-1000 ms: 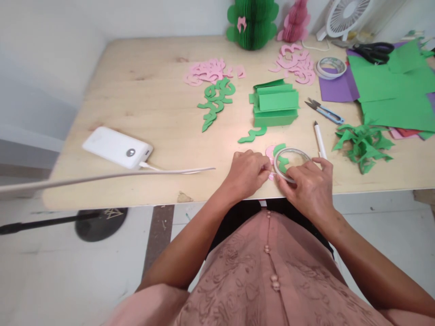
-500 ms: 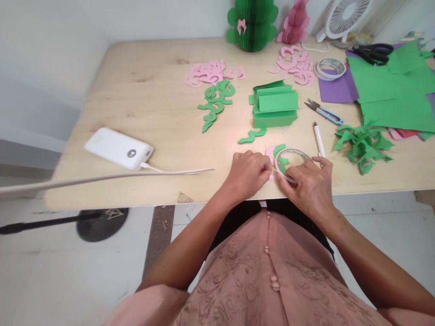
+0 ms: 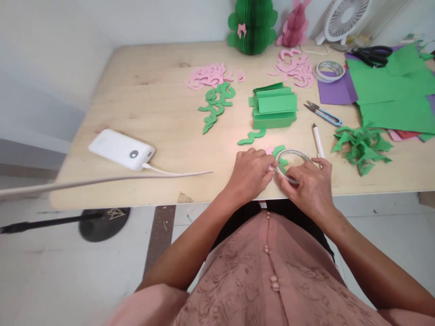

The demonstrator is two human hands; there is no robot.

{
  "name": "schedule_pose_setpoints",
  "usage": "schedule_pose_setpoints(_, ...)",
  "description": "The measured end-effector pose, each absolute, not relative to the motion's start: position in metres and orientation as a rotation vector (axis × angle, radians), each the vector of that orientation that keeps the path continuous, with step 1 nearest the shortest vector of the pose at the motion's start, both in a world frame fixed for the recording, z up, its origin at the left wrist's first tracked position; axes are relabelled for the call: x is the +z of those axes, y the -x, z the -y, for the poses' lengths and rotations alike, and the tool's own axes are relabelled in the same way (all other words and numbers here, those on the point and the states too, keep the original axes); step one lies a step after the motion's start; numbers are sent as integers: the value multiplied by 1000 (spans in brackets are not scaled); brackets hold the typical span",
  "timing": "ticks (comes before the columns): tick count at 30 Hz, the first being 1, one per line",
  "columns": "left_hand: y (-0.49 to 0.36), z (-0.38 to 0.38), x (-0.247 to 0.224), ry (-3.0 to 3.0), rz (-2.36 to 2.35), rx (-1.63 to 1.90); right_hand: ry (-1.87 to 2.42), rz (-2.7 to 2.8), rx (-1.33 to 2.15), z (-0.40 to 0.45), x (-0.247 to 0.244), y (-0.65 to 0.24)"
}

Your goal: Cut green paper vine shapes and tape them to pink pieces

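A white roll of tape [image 3: 295, 152] is tilted up near the table's front edge, gripped by my right hand [image 3: 307, 181] with fingers curled over its near rim. Close beside it, my left hand [image 3: 251, 172] is closed in a pinch at the roll's left side. A thin pale strip, seemingly the tape's end, shows between its fingertips and the roll. Behind the fingers lie a pink paper piece [image 3: 269, 150], mostly hidden, and a green paper cutout [image 3: 279, 149], partly seen through the ring. A wavy green cutout [image 3: 251, 136] lies just beyond my left hand.
A folded green paper piece [image 3: 275, 106], thread snips [image 3: 322, 113], a white pen [image 3: 318, 140] and green scraps [image 3: 363, 148] lie farther out. Pink cutouts [image 3: 209, 76], another tape roll [image 3: 329, 71], black-handled scissors [image 3: 372, 55] and a power bank [image 3: 120, 149] with cable are around.
My left hand has moved slightly right and up, so its fingertips now meet the roll's left edge and cover more of the pink piece. The right hand keeps its hold.
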State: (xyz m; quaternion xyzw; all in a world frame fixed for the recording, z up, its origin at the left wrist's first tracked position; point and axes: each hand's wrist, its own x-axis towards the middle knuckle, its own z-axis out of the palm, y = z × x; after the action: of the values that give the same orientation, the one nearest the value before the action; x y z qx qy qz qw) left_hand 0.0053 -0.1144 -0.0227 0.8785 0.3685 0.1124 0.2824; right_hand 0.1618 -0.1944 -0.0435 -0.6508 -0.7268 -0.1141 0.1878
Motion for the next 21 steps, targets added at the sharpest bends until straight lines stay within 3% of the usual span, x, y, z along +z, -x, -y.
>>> schedule_pose_setpoints(21, -10, 115, -22, -2297, -994, 288, 1825, 2022, -264, 197, -42, -166)
